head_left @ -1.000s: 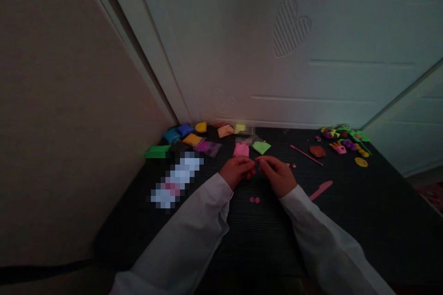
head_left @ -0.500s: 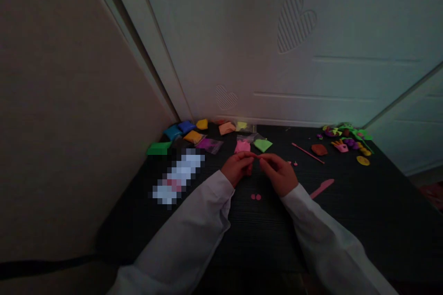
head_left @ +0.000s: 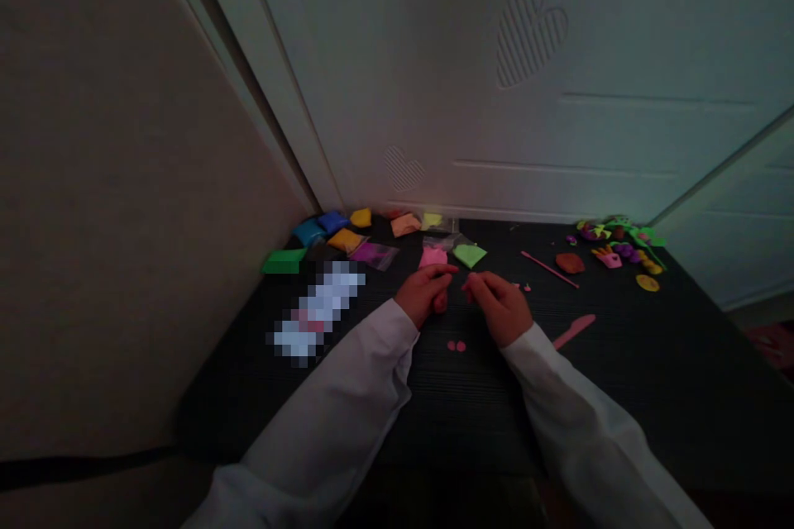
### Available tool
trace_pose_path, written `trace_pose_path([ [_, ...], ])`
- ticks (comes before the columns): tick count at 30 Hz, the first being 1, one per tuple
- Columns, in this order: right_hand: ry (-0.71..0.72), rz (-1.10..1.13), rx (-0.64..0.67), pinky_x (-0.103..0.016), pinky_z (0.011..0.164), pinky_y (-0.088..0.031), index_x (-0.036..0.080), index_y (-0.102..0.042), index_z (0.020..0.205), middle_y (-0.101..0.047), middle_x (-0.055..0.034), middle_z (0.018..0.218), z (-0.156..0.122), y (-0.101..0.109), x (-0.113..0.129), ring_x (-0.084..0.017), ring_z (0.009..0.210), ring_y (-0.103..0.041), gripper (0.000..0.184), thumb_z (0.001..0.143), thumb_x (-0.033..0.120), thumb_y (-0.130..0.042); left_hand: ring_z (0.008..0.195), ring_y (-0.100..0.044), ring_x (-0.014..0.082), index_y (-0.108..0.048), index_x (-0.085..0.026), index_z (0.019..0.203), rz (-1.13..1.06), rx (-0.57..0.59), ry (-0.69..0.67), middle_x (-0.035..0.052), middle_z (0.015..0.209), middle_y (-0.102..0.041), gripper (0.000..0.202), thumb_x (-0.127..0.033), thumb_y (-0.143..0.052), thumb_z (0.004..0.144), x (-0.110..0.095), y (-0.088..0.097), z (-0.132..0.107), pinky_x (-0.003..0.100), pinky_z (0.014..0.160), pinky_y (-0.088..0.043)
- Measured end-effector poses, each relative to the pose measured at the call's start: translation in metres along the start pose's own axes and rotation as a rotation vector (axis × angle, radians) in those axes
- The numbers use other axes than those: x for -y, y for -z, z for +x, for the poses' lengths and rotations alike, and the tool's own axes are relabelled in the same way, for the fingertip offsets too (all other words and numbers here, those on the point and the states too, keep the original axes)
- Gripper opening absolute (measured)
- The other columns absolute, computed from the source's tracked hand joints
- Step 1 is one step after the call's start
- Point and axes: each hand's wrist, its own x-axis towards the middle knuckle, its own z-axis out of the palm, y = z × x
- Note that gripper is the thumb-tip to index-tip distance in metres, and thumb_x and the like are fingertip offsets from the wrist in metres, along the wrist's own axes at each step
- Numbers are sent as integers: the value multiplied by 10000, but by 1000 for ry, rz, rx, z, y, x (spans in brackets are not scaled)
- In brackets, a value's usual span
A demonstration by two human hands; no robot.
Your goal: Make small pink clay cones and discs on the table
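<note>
Above the dark table, my left hand (head_left: 423,296) has its fingers curled, with the index finger and thumb pointing right. Facing it across a small gap, my right hand (head_left: 501,310) pinches thumb and fingers together. A pinkish speck shows at the right fingertips, too small to make out; what the left fingers hold, if anything, is hidden. Two flat pink discs (head_left: 461,346) lie side by side on the table just below my hands. Right behind the left hand is a pink clay packet (head_left: 433,255), with a light green packet (head_left: 470,254) beside it.
A pink plastic knife (head_left: 576,330), a thin pink stick (head_left: 551,269) and a reddish-brown lump (head_left: 569,263) lie to the right. Colourful small clay pieces (head_left: 628,254) crowd the far right corner. Several clay packets (head_left: 332,221) and a blurred pale sheet (head_left: 328,306) are on the left. A white panel (head_left: 471,99) rises behind.
My fingertips, which met in the middle, have come apart, leaving a small gap. The view has tipped slightly; the things on the table lie as before.
</note>
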Motion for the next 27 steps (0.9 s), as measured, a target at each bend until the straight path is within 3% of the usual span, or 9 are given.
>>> trace_pose_path([
  [7,43,35,-43,-276,664,-402,202,-593,883,-590,-33,809,2,-1,-5,-144,730,-533,221,723,301,-477,508,-505,76,-453,-128,989,-39,-22,36,8,609,-568,408,-189,-593,611,-2,1,0,219,511,-369],
  [16,17,53,16,-294,688,-433,178,-539,937,-595,-37,778,4,13,-14,-134,717,-556,239,740,283,-453,671,-576,117,-394,-144,1060,5,-37,41,79,828,-607,424,-219,-536,666,-3,-4,-2,254,619,-439],
  [19,-8,68,70,-295,695,-432,179,-527,913,-592,-33,769,3,17,-18,-135,728,-557,221,731,292,-472,595,-571,117,-414,-137,1022,167,-39,25,82,813,-606,416,-267,-549,651,-3,-3,-3,236,522,-437],
  [22,-55,75,134,-272,662,-436,177,-533,850,-584,-21,747,0,22,-21,-126,704,-552,202,701,312,-515,453,-515,93,-481,-125,847,443,-77,-9,49,685,-601,326,-338,-570,616,-3,1,-6,206,399,-372],
  [27,-34,-168,239,-231,551,-403,175,-535,740,-554,5,676,-12,36,-19,-100,595,-501,203,680,370,-535,506,-503,80,-519,-145,655,846,-116,-114,-15,539,-546,271,-415,-524,635,-4,3,-15,210,508,-385],
])
